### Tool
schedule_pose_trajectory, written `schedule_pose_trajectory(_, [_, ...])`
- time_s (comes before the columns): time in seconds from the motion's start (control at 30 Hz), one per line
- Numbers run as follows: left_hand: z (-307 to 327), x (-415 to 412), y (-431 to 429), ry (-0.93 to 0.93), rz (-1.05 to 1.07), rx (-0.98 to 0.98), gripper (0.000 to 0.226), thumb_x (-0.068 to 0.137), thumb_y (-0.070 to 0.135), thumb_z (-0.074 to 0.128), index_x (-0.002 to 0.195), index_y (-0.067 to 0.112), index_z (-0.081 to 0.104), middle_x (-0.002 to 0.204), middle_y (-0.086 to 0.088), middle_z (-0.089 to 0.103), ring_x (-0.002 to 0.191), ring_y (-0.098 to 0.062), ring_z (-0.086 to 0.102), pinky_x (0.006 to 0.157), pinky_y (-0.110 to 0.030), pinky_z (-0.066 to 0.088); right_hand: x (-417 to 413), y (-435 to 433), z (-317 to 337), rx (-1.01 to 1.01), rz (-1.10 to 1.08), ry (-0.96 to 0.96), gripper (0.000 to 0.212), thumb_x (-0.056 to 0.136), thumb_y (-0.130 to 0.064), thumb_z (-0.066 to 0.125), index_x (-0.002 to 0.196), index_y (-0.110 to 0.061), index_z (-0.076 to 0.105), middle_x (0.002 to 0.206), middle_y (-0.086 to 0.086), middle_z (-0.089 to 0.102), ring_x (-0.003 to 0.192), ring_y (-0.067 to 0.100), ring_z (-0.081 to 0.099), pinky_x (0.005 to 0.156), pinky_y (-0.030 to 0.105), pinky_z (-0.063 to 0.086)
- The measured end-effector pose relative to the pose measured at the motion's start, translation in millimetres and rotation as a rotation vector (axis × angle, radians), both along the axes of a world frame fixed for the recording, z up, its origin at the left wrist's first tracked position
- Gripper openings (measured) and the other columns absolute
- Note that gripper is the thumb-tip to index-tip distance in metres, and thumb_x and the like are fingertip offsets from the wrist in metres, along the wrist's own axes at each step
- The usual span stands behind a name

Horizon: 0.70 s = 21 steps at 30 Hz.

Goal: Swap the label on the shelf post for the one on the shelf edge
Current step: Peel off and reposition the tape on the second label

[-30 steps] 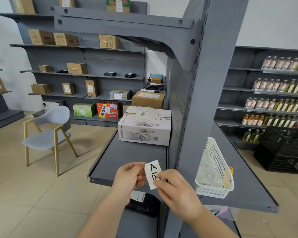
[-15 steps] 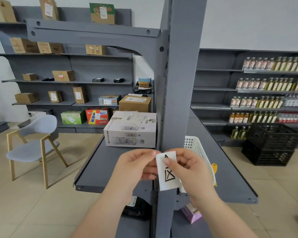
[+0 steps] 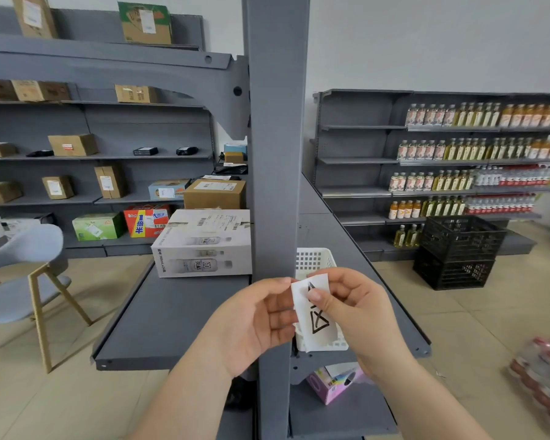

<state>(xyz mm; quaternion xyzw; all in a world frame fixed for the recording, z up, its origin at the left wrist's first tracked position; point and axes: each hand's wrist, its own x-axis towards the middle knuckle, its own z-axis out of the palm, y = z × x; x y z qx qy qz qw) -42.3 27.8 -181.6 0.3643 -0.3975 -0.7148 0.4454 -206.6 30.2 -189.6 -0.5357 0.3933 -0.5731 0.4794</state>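
In front of the grey post [image 3: 275, 154], near the bottom centre of the view, both hands grasp a white label [image 3: 315, 315] with black marks on it. The left hand [image 3: 254, 322] pinches the label's left edge between thumb and fingers, its palm turned toward the camera. The right hand [image 3: 356, 309] grips the label from the right, its thumb pressed on the upper front of the paper and its fingers curled behind. The label hangs roughly upright, just right of the post's near face and in front of a white basket [image 3: 315, 260]; whether the paper touches the post cannot be told. The basket sits on the right shelf [image 3: 378, 296]. On the left shelf [image 3: 159, 315], farther off, a white carton [image 3: 204, 246] stands against the post, with a brown box [image 3: 215, 193] behind it. Below the right shelf lies a pink box [image 3: 334, 384]. To the far left is a grey chair [image 3: 23, 281]; to the far right, black crates [image 3: 458, 252] stand on the floor before shelves of bottles [image 3: 477, 147].
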Motion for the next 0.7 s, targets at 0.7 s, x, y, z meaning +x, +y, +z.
schedule_pose_trajectory(0.7, [-12.3,-7.7,-3.5,0.035,-0.04,0.015,0.033,0.079,0.026,0.066,0.105,0.009,0.071,0.082,-0.011,0.071,0.069,-0.023,0.063,0.067,-0.033,0.044,-6.1,3.8,-1.0,0.038,-0.016,0.034,0.012,0.079,-0.005,0.072,0.088,-0.012,0.072,0.076,0.001,0.079,0.065,0.011,0.073,0.054,0.02,0.056])
